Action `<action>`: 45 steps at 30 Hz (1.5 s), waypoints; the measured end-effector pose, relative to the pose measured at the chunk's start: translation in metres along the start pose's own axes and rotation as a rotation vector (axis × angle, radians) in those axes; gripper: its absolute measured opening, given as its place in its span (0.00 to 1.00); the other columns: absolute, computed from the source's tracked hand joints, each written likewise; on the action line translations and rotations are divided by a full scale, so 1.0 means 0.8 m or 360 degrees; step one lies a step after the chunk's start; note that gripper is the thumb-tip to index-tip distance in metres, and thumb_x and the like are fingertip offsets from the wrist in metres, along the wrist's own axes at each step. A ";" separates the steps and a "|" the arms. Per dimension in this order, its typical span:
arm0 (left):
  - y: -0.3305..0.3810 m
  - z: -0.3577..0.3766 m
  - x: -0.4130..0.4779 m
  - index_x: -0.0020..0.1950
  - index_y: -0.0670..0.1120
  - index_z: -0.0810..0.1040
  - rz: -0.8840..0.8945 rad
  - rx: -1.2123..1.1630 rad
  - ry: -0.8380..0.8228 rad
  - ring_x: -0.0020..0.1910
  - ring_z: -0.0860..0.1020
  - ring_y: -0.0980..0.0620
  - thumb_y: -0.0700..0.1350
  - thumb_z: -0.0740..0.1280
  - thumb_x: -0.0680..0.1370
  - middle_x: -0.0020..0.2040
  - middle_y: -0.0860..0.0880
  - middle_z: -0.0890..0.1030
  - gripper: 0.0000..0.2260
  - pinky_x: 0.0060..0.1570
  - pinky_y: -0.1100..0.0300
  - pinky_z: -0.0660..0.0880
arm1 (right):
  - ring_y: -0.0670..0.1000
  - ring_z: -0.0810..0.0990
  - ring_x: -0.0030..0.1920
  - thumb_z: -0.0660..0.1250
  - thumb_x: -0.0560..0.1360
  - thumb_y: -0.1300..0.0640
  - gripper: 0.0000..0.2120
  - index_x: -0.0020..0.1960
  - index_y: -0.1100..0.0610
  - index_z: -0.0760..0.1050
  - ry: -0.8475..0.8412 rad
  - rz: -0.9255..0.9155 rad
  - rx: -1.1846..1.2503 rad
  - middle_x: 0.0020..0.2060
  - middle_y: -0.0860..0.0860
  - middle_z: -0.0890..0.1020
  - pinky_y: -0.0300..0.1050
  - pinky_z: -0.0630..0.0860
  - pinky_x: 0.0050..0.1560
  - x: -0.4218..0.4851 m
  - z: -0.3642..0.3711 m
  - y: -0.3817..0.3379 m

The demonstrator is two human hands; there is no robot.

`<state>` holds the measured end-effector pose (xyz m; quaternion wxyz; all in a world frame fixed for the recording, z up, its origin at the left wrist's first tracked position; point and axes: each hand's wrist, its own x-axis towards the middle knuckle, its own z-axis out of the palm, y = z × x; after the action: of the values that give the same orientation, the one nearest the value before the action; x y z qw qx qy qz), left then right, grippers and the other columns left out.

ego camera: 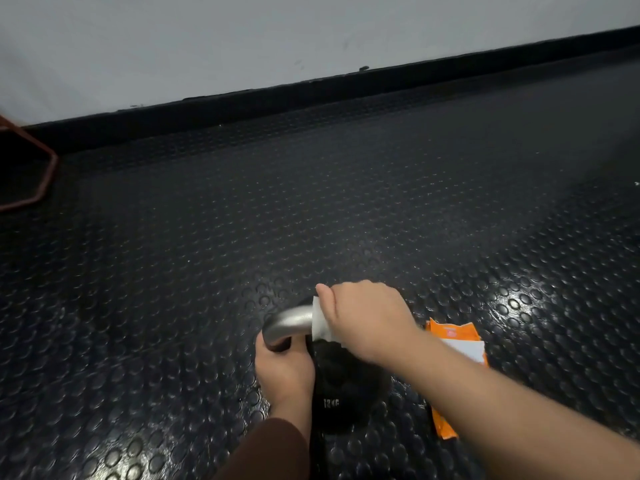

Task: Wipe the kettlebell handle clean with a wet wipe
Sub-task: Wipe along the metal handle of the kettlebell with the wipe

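Note:
A black kettlebell (pixel 341 393) marked 12 KG stands on the studded rubber floor at the bottom middle. Its silver handle (pixel 291 322) arches over the top. My right hand (pixel 363 318) grips the handle's top with a white wet wipe (pixel 319 323) wrapped between palm and metal. My left hand (pixel 282 374) rests against the kettlebell's left side, just under the left end of the handle; its fingers are hidden behind the ball.
An orange wet wipe packet (pixel 453 337) lies on the floor right of the kettlebell, partly under my right forearm. A red metal frame (pixel 45 168) stands at the far left by the white wall (pixel 242 36). Black studded floor (pixel 311 202) stretches ahead.

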<state>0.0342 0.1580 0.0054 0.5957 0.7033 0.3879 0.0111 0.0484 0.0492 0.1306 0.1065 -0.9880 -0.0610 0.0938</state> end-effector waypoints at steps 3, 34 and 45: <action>0.001 -0.001 -0.001 0.50 0.54 0.76 0.0011 0.0020 -0.0014 0.45 0.79 0.46 0.53 0.72 0.71 0.44 0.52 0.81 0.11 0.52 0.48 0.76 | 0.54 0.80 0.39 0.41 0.81 0.45 0.26 0.47 0.52 0.76 0.0292 0.0028 -0.0082 0.39 0.49 0.81 0.48 0.74 0.38 -0.017 0.009 -0.009; 0.007 -0.002 -0.003 0.45 0.47 0.76 0.0131 -0.0050 -0.0067 0.36 0.75 0.59 0.45 0.71 0.74 0.37 0.56 0.77 0.06 0.45 0.58 0.68 | 0.52 0.65 0.29 0.46 0.83 0.50 0.24 0.31 0.57 0.63 -0.0642 0.0084 0.0710 0.27 0.52 0.68 0.47 0.65 0.37 0.031 -0.020 0.017; 0.004 -0.005 -0.001 0.46 0.49 0.77 0.0118 -0.0074 -0.0135 0.41 0.79 0.54 0.45 0.72 0.73 0.40 0.54 0.80 0.06 0.46 0.55 0.73 | 0.56 0.77 0.41 0.50 0.82 0.50 0.14 0.49 0.55 0.71 0.0153 0.0019 0.0078 0.40 0.50 0.77 0.51 0.74 0.41 -0.020 0.001 -0.010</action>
<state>0.0331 0.1609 0.0095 0.6269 0.7029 0.3357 0.0122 0.0316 0.0546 0.1341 0.1328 -0.9888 -0.0478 0.0482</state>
